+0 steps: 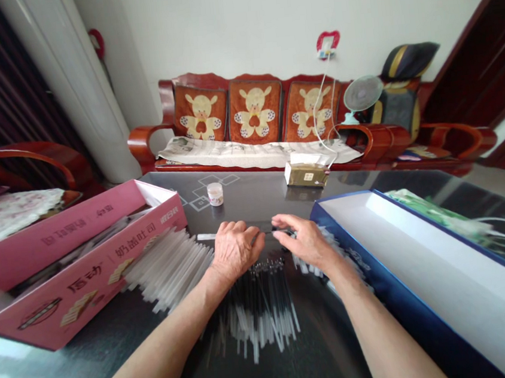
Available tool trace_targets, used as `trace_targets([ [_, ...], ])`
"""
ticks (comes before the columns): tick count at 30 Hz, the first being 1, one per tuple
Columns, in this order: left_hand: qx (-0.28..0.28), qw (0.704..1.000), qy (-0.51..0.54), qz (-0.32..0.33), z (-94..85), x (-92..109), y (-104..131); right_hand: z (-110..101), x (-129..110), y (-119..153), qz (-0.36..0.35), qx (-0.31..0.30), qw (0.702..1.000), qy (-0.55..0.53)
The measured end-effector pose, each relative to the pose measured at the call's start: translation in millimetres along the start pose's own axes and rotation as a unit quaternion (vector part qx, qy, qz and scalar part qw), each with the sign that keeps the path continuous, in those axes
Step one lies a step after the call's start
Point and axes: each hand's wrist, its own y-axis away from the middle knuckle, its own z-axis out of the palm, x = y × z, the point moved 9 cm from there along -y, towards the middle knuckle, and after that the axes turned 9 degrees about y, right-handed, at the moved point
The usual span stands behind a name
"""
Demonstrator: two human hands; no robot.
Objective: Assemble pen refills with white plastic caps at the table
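Note:
My left hand [238, 244] is closed around a thin pen-like stick, whose whitish end [206, 236] sticks out to the left. My right hand [301, 238] faces it, fingers curled round the stick's dark other end, which is partly hidden. Below and between the hands lies a bundle of thin sticks [265, 308] with dark upper parts and clear lower ends. Beside my left forearm is a heap of frosted translucent tubes [171, 270]. More pale, thin pieces [303, 263] lie under my right hand and forearm, mostly covered.
A pink carton [117, 239] holding thin sticks stands left; a blue box [342, 233] with white inside is at right. Farther back are a small round jar [215, 194] and a tissue box [307, 174]. A green-and-white bag [439, 211] lies beyond the blue box.

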Motion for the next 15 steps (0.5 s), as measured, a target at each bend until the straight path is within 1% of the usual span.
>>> trace_targets([
  [2, -0.009, 1.000, 0.002, 0.016, 0.1, 3, 0, 9, -18, -1, -0.045, -0.024, 0.998, 0.044],
  [4, -0.022, 0.999, 0.004, 0.034, -0.8, 5, -1, 11, -25, -1, -0.054, -0.048, 0.993, 0.093],
  [7, -0.032, 0.998, 0.000, 0.046, -3.3, 5, -3, 0, -19, 5, -0.037, -0.084, 0.981, 0.172],
  [11, -0.018, 0.999, 0.005, 0.050, -5.1, 2, -6, -29, -3, 30, 0.005, -0.091, 0.960, 0.265],
  [13, -0.010, 0.998, 0.017, 0.060, -5.1, 2, -6, -31, 4, 51, 0.040, -0.127, 0.952, 0.275],
  [15, 0.000, 0.996, 0.036, 0.076, -6.3, 3, -6, -24, 6, 72, 0.077, -0.168, 0.951, 0.249],
])
